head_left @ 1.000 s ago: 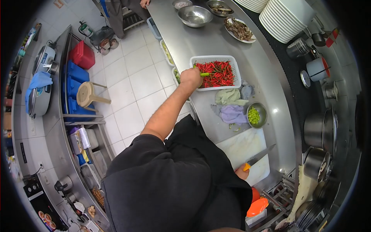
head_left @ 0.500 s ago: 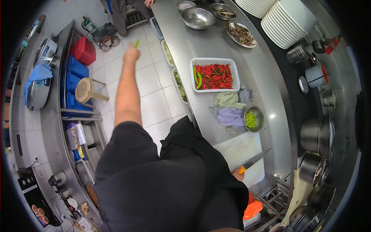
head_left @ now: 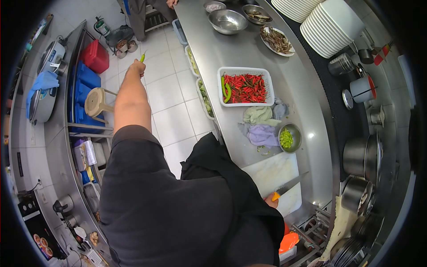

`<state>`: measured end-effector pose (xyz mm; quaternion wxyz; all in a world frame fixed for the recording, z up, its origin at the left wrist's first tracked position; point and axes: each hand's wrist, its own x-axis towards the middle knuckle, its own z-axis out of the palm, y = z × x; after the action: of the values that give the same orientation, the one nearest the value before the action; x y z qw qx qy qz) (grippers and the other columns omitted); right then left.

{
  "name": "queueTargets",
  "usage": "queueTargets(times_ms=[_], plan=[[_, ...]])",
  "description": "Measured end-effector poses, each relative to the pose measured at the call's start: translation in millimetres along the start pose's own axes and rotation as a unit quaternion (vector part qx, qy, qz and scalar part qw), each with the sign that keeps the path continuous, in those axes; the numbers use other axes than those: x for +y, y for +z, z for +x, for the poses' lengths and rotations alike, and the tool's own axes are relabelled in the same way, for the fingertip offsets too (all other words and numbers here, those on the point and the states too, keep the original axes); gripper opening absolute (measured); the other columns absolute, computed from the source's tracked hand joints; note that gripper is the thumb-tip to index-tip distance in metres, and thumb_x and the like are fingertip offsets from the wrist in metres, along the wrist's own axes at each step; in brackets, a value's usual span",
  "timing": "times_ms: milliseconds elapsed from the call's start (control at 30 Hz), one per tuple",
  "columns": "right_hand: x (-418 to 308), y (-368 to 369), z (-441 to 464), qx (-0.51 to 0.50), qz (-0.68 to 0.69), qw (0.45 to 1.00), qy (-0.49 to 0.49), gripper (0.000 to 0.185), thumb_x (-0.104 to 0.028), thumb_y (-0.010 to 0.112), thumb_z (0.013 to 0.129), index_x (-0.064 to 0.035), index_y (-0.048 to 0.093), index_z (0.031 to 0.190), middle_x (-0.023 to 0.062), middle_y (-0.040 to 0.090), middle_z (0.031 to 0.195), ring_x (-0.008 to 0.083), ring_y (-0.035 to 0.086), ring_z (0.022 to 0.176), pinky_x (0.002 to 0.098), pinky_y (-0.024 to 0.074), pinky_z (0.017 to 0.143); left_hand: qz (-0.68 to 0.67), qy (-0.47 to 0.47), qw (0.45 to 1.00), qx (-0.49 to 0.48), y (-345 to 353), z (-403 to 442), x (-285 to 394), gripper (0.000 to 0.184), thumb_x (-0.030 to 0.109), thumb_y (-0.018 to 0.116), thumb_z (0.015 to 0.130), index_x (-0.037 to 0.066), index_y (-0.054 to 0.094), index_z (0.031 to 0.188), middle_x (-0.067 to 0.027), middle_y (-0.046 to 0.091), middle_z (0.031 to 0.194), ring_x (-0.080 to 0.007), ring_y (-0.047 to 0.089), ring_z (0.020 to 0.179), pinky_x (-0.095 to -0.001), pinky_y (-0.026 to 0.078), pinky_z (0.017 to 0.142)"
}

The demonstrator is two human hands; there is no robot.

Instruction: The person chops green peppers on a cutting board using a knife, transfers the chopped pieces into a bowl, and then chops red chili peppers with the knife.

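Observation:
My left arm reaches out over the floor, and my left hand is closed on a green chili pepper that pokes out past the fingers. Down at the cutting board, my right hand grips a knife by its orange-yellow handle. The blade lies across the white board; part of this hand is hidden by my black clothing. Just beyond the board is a metal bowl of chopped green pieces. A white basket holds many red chilies and a few long green ones.
Crumpled cloths lie between basket and board. Metal bowls and a plate of shrimp-like pieces sit farther up the steel counter. A plastic stool stands left on the tiles. Another person's legs show at the top.
My left hand has swung left and slightly down, still with the green chili pepper. My right hand stays at the board with the knife. The view has shifted slightly.

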<state>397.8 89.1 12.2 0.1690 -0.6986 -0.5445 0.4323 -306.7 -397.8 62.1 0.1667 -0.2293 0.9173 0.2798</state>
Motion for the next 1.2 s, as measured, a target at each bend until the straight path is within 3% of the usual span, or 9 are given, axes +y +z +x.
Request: queueTargets(times_ms=[100,500,600,700,1200], plan=[[-5.8,-3.5,-5.9,-0.016,-0.022,0.999,-0.02,0.026,-0.025,0.06,0.105,-0.0001,0.057,0.108,0.0052,0.05,0.066,0.0141,0.047,0.047,0.03,0.0395,0.04,0.009,-0.034,0.999,-0.022,0.4,23.2,1.0,0.066,0.018,0.039,0.102,0.023,0.017,0.164,-0.0074,0.065,0.095,-0.0177,0.064,0.07,-0.0384,0.055,0.061],[-4.3,-3.8,-3.5,-0.019,-0.014,1.0,0.0,0.027,-0.027,0.06,0.105,-0.0005,0.055,0.111,0.0059,0.052,0.067,0.0157,0.048,0.047,0.0315,0.0419,0.041,0.015,-0.047,0.998,-0.044,-8.0,29.2,4.8,0.068,0.021,0.036,0.104,0.025,0.007,0.166,-0.0077,0.062,0.108,-0.0205,0.069,0.077,-0.0398,0.059,0.064],[-2.5,-5.0,-3.0,-0.025,-0.013,0.999,-0.016,0.03,-0.029,0.06,0.105,-0.0002,0.055,0.112,0.0062,0.052,0.067,0.0159,0.048,0.047,0.0317,0.0425,0.041,-0.003,-0.019,1.0,0.008,-10.9,10.6,6.8,0.067,0.012,0.042,0.099,0.014,0.02,0.163,-0.0172,0.068,0.118,-0.0234,0.072,0.071,-0.0427,0.06,0.057],[-5.0,-8.5,-1.2,-0.035,-0.042,0.999,0.004,0.031,-0.03,0.06,0.105,0.0,0.056,0.112,0.0064,0.052,0.067,0.0158,0.049,0.047,0.0313,0.0422,0.041,-0.001,-0.05,0.999,-0.016,-12.7,19.3,1.5,0.064,0.021,0.036,0.104,0.023,0.013,0.164,-0.0079,0.062,0.109,-0.0211,0.069,0.077,-0.0406,0.059,0.064],[-5.9,-9.4,-2.7,-0.045,-0.026,0.999,-0.004,0.027,-0.027,0.058,0.106,-0.0013,0.055,0.11,0.0067,0.052,0.067,0.0159,0.049,0.046,0.0322,0.0421,0.041,-0.009,-0.044,0.998,-0.049,-8.9,15.6,3.5,0.069,0.019,0.038,0.102,0.025,0.011,0.165,-0.0077,0.063,0.112,-0.0211,0.069,0.08,-0.0423,0.059,0.067]])
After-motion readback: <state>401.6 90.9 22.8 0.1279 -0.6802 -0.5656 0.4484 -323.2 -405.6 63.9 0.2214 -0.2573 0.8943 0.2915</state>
